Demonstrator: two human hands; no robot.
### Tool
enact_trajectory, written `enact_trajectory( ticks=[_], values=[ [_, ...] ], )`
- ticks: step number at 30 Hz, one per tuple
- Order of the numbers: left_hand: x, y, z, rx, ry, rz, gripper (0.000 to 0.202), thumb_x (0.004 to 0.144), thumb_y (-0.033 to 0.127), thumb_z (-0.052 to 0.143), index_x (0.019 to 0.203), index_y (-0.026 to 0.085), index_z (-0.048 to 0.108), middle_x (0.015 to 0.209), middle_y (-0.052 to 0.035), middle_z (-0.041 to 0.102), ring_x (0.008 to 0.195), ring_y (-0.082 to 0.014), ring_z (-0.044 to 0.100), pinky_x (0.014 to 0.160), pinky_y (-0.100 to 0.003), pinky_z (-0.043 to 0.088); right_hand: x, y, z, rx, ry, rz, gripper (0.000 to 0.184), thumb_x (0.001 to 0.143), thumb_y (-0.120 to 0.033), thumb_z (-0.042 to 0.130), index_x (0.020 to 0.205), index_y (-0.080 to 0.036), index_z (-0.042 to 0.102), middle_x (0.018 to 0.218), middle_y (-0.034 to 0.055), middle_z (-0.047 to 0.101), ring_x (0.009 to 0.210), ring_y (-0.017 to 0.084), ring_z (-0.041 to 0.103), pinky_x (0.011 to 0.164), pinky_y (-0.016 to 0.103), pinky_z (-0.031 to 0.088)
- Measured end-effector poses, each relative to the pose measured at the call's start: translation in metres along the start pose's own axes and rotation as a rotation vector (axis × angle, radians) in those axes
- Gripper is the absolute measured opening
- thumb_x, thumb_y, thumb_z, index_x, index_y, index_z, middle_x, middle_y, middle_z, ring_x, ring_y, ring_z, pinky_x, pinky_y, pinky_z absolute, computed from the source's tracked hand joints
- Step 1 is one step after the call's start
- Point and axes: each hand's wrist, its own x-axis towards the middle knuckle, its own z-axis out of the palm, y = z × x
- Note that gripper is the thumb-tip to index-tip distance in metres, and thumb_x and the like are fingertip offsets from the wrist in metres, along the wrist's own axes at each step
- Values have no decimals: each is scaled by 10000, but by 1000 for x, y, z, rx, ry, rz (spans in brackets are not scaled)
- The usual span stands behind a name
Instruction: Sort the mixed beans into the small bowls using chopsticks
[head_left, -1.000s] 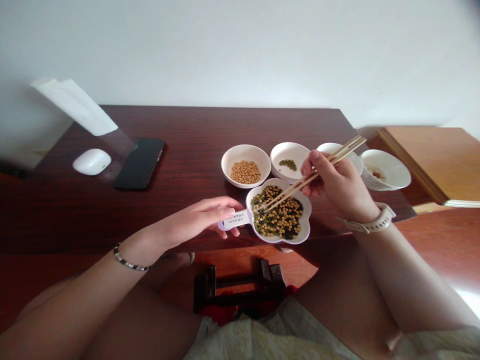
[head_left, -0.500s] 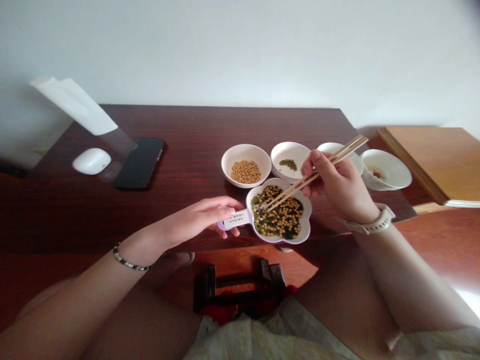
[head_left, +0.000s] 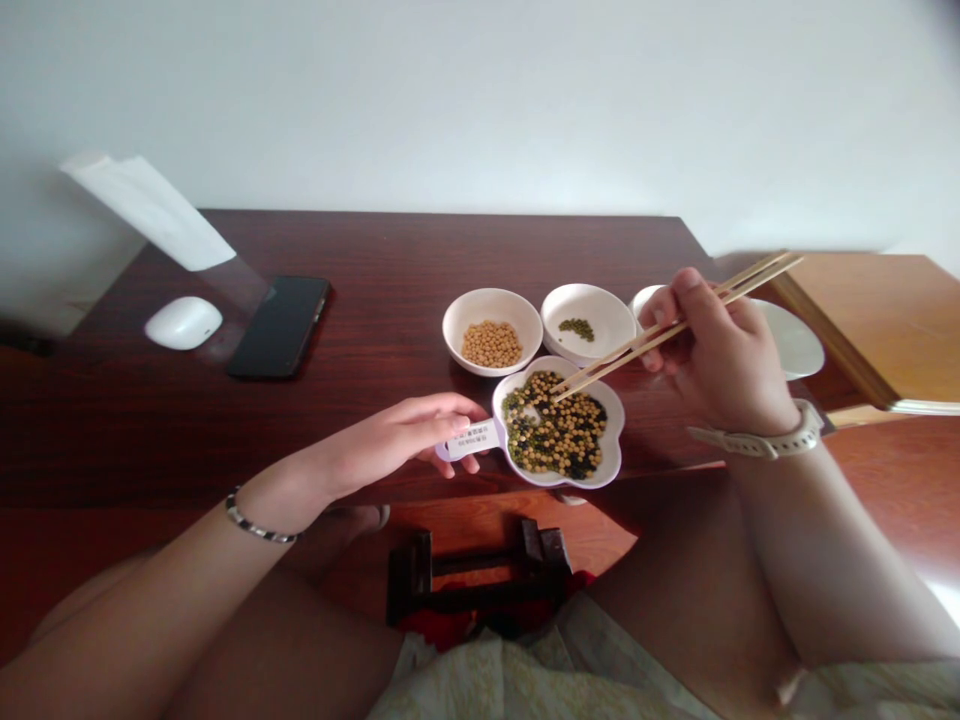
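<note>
My left hand (head_left: 420, 430) is closed round the labelled handle of a white flower-shaped dish (head_left: 616, 455), thumb on top. Mixed yellow, green and black beans (head_left: 562, 430) cover most of the dish, with a small bare patch near its left side. In my right hand (head_left: 720, 345) is a pair of chopsticks (head_left: 645, 345), slanting down to the left. Their tips are over the upper middle of the beans; whether they pinch a bean I cannot tell. Behind the dish stand a bowl of yellow beans (head_left: 492, 343) and a bowl with a few green beans (head_left: 600, 305).
Two more white bowls, one at the right (head_left: 799, 340), are partly hidden by my right hand. A black phone (head_left: 280, 327), a white mouse (head_left: 184, 322) and a white packet (head_left: 157, 210) lie at the left of the dark table (head_left: 360, 260). A wooden surface (head_left: 885, 320) adjoins at the right.
My right hand has moved right with the chopsticks, their tips shifting from the left side of the dish towards its upper middle. A bare patch shows at the left. My left hand stays put.
</note>
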Motion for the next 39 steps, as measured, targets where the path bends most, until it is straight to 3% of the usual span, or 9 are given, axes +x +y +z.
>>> enact_trajectory(
  ticks=[6, 10, 15, 19, 22, 28, 32, 35, 39],
  values=[
    [0, -1, 0, 8, 2, 8, 414, 1101, 517, 663, 1351, 196, 740, 1225, -117, 804, 1002, -259, 781, 871, -365, 606, 21, 1, -39, 116, 322, -173, 391, 1066, -323, 712, 703, -211, 620, 684, 28, 579, 506, 115, 533, 409, 277, 254],
    [1, -2, -1, -8, -7, 1, 408, 1102, 507, 675, 1362, 197, 732, 1237, -111, 800, 999, -247, 779, 859, -347, 600, 33, 3, -68, 128, 620, -223, 555, 1134, -80, 416, 602, -201, 517, 615, -2, 500, 455, 84, 478, 407, 271, 256],
    [1, 0, 1, -21, -10, -9, 430, 1100, 517, 676, 1372, 189, 731, 1220, -114, 804, 982, -243, 776, 858, -345, 597, 41, 14, -105, 57, 852, -181, 629, 1158, -85, 371, 558, -210, 513, 554, -14, 487, 416, 91, 463, 418, 289, 304],
    [1, 4, 5, -15, 16, -25, 450, 1081, 541, 695, 1361, 192, 739, 1225, -115, 802, 980, -249, 774, 864, -356, 603, 39, 22, -123, 11, 893, -152, 626, 1156, -125, 414, 548, -224, 530, 536, -10, 492, 384, 91, 464, 405, 297, 303],
    [1, 4, 6, -17, 29, -31, 451, 1071, 550, 705, 1355, 202, 744, 1249, -115, 796, 991, -252, 772, 866, -361, 605, 37, 22, -123, 44, 901, -162, 611, 1155, -165, 462, 550, -220, 532, 552, -6, 512, 384, 84, 473, 410, 298, 305],
    [1, 3, 5, -21, 22, -16, 436, 1085, 541, 693, 1347, 197, 743, 1222, -108, 802, 994, -246, 773, 859, -348, 590, 29, 15, -88, 132, 720, -159, 500, 1099, -155, 557, 602, -208, 582, 591, 6, 555, 415, 81, 489, 399, 253, 331],
    [0, 3, 5, -6, 14, -6, 441, 1098, 543, 673, 1362, 196, 734, 1224, -107, 802, 991, -244, 775, 875, -356, 588, 19, 11, -50, 195, 403, -185, 402, 1044, -294, 703, 662, -199, 621, 660, 23, 578, 481, 96, 518, 396, 260, 286],
    [0, 1, 3, 3, 5, 8, 441, 1102, 538, 671, 1372, 195, 731, 1226, -106, 804, 999, -244, 777, 883, -354, 591, 11, 7, -24, 168, 225, -71, 365, 1024, -399, 751, 729, -215, 639, 672, 20, 608, 501, 105, 528, 410, 262, 290],
    [0, -1, 0, 14, 3, 18, 424, 1108, 523, 668, 1376, 200, 729, 1200, -102, 812, 982, -244, 781, 849, -346, 594, 1, 4, 2, 77, -74, 105, 449, 1034, -591, 728, 783, -227, 653, 630, 9, 617, 487, 116, 523, 432, 260, 365]
  ],
)
